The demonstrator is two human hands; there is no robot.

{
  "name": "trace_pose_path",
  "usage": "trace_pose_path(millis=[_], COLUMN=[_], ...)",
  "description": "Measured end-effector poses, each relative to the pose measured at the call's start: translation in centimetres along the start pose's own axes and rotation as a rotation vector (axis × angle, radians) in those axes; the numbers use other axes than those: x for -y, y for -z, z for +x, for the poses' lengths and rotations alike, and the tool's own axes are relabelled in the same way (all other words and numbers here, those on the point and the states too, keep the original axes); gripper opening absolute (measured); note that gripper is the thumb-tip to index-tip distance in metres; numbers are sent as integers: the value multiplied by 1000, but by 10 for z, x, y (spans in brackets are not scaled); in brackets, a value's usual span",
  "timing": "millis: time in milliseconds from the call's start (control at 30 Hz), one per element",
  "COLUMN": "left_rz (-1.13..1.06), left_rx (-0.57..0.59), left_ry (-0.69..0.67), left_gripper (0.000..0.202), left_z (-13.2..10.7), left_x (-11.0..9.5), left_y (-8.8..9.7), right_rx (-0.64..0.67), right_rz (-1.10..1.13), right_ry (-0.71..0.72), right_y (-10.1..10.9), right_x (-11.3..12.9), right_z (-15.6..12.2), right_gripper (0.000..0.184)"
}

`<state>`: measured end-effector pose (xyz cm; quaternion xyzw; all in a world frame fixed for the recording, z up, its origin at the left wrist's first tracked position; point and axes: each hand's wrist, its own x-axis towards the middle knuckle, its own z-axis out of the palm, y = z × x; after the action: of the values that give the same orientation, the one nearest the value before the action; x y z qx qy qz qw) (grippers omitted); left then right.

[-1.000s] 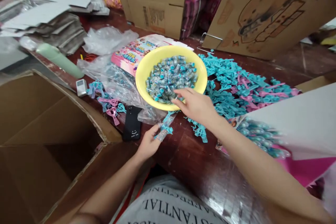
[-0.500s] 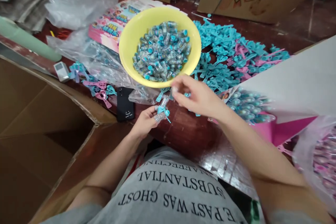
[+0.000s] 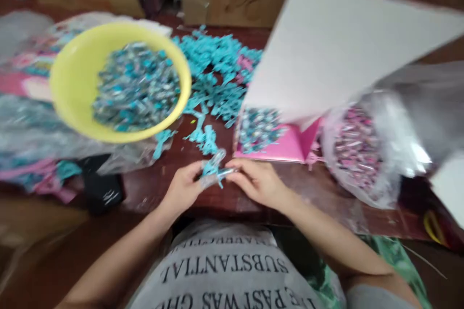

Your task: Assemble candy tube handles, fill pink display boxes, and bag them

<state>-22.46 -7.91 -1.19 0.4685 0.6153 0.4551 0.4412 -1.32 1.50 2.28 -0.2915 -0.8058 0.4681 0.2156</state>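
Observation:
My left hand (image 3: 184,187) pinches a light-blue plastic piece (image 3: 209,169) with clear tube-like parts around it, over the table's near edge. My right hand (image 3: 258,181) is closed, with its fingertips on a small clear vial (image 3: 229,172) that meets the blue piece from the right. Blur hides how the two parts join. Up and to the left, a yellow basin (image 3: 72,79) holds a heap of small clear vials with blue ends (image 3: 137,89).
Loose light-blue plastic pieces (image 3: 217,55) lie behind my hands. A pink box (image 3: 292,141) with a raised white flap (image 3: 315,53) contains filled blue-and-clear items. Right of it sits a plastic bag of pink items (image 3: 358,149). A black phone (image 3: 103,186) lies at left.
My right hand has come away from the basin's rim and down to my left hand, bringing a vial against the blue piece. The view has swung to the right.

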Motion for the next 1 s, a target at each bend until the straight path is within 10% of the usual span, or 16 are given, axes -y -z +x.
trace_pose_path(millis=[200,300,467,633,867,1000], left_rz=[449,376,73,-192,-364,-169], left_rx=[-26,56,206,228,593,440], left_ry=[-603,-414,-33,115,535,258], left_gripper=[20,26,33,37,37,30], left_z=[20,18,13,19,22,15], left_x=[0,-11,-21,-20,-24,-28], left_y=[-34,-54,-77,-80,-81,-88], right_rx=[-27,-165,25,-239,-66,-16], right_rz=[83,14,136,211,-366,-194], right_ry=[-363,-229,-181,-223,213,-15], right_y=[45,67,77,84,96,88], right_x=[-12,-12,-18,-30,-21,-22], right_z=[-33,-60,-86,-96,-94,-96], right_gripper=[57,54,71,49,81,76])
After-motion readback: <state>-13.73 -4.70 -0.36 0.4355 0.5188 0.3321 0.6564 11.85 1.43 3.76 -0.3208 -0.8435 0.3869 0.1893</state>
